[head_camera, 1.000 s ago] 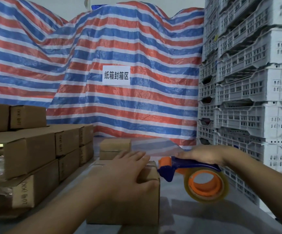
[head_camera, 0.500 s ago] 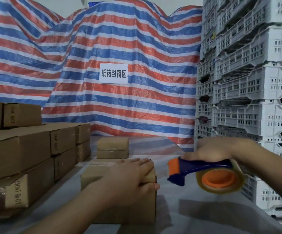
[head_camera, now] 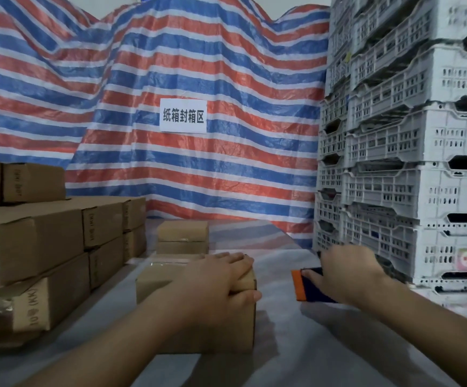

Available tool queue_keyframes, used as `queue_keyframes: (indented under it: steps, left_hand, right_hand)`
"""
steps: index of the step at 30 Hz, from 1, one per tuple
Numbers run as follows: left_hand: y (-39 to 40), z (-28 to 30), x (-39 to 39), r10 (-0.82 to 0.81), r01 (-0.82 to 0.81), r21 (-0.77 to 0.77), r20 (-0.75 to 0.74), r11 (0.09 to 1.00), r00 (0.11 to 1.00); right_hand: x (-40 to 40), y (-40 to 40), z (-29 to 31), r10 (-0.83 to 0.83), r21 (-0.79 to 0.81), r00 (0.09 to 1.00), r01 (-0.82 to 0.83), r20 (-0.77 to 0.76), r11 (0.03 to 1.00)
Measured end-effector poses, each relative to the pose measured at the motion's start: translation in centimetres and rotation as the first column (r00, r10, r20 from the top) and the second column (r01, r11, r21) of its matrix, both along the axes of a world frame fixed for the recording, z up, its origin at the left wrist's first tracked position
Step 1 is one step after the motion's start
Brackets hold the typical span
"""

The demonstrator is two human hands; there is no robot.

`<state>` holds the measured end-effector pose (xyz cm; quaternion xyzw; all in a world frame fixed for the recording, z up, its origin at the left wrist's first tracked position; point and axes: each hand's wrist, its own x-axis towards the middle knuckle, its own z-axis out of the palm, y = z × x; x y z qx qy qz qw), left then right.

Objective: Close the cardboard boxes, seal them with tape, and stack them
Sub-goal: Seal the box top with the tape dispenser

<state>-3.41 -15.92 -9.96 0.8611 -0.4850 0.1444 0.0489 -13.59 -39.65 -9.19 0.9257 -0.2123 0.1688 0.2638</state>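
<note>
Box (head_camera: pixel 196 317) sits low-centre of frame, directly under the left hand (head_camera: pixel 221 280); long axis runs away from the person toward the striped tarp (head_camera: pixel 199 169). Left hand lies spread on the lid, fingers flat over the far right corner, thumb hooked down the right side wall, pressing the flaps shut. A clear tape strip looks already laid along the far top, though glare makes that uncertain.

Right hand (head_camera: pixel 346 272) is lower right of centre, apart from the box w/ a bare gap of table between. It grips the tape dispenser (head_camera: pixel 307 286), fingers curled round the dark handle; orange blade end points left toward the box. The roll itself is hidden behind the hand.

Judgement: left hand is the nearer one and probably does the lift; likely destination is the stack of boxes (head_camera: pixel 59 238) at frame left, so the move goes leftward, across the body.

Surface: grey-white sheeted table (head_camera: pixel 296 358), smooth. Two small boxes (head_camera: pixel 182 237) stand stacked just beyond. White plastic crates (head_camera: pixel 408 163) tower along the right edge. A printed sign (head_camera: pixel 183 115) hangs on the tarp, centre.
</note>
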Motion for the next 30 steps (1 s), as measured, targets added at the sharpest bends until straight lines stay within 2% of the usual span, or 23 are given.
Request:
queue_keyframes:
  steps: [2,5,9,10,11,12,13,14,15,16,17,18,21,23,25,28,30]
  left_hand:
    - [0.0,0.0,0.0,-0.013,0.013,-0.002,-0.006,1.000,1.000]
    - [0.1,0.0,0.3,-0.019,0.019,-0.016,-0.005,1.000,1.000]
    - [-0.1,0.0,0.1,-0.009,0.009,-0.008,-0.001,1.000,1.000]
    - [-0.1,0.1,0.1,-0.003,0.003,-0.005,-0.001,1.000,1.000]
    - [-0.1,0.2,0.1,0.001,-0.001,0.000,0.000,1.000,1.000]
    - [0.0,0.2,0.0,0.006,-0.006,0.006,0.001,1.000,1.000]
    - [0.0,0.3,0.0,0.012,-0.012,0.005,-0.001,1.000,1.000]
    - [-0.1,0.3,-0.1,0.021,-0.021,0.001,0.000,1.000,1.000]
    - [-0.2,0.3,-0.3,0.031,-0.031,0.002,-0.001,1.000,1.000]
    - [-0.3,0.4,-0.4,0.037,-0.037,0.002,-0.006,0.999,0.999]
    - [-0.2,0.5,-0.5,0.027,-0.028,-0.009,-0.011,1.000,1.000]
    - [0.0,0.5,-0.6,0.010,-0.010,-0.027,-0.007,1.000,1.000]
    - [-0.1,0.7,-0.7,-0.032,0.026,-0.108,-0.055,0.994,0.998]
    - [-1.1,0.8,-0.8,0.072,-0.075,-0.075,-0.041,0.994,0.997]
    - [-1.7,1.3,-0.3,0.205,-0.204,0.026,-0.033,0.979,0.978]
    - [1.0,3.4,1.6,0.015,-0.057,-0.094,-0.392,0.994,0.920]
    - [3.7,4.4,2.8,0.005,-0.079,-0.155,-0.428,0.985,0.904]
  right_hand:
    - [-0.9,-0.8,-2.4,-0.045,0.079,0.993,0.037,0.106,0.996]
    - [-1.3,-0.8,-5.8,-0.060,0.182,0.987,0.032,0.150,0.983]
    - [-2.1,0.3,-5.0,-0.119,0.326,0.992,0.098,0.046,0.940]
    - [-2.2,1.1,-4.0,-0.127,0.333,0.990,0.098,0.064,0.938]
    - [-1.9,1.9,-3.1,-0.099,0.336,0.983,0.041,0.158,0.941]
    - [-1.5,2.9,-2.2,-0.007,0.350,0.954,-0.102,0.298,0.931]
    - [-0.9,4.3,-1.2,0.101,0.404,0.895,-0.294,0.434,0.866]
    - [-0.2,6.0,-0.1,0.174,0.505,0.820,-0.486,0.545,0.713]
    - [0.5,7.7,0.9,0.198,0.605,0.764,-0.617,0.615,0.503]
    - [1.4,9.3,1.8,0.185,0.688,0.746,-0.663,0.639,0.296]
    - [2.4,10.7,2.5,0.174,0.732,0.747,-0.664,0.641,0.154]
    - [3.5,11.7,3.0,0.177,0.749,0.752,-0.655,0.635,0.094]
    - [6.2,13.5,3.0,0.168,0.776,0.762,-0.630,0.625,-0.028]
    - [7.1,14.0,2.3,0.146,0.814,0.801,-0.577,0.580,-0.070]
    - [7.1,14.2,2.0,0.102,0.844,0.838,-0.532,0.536,-0.067]
    - [6.8,14.3,2.3,0.072,0.866,0.864,-0.491,0.498,-0.088]
    - [6.6,14.4,2.5,0.104,0.871,0.865,-0.490,0.492,-0.037]
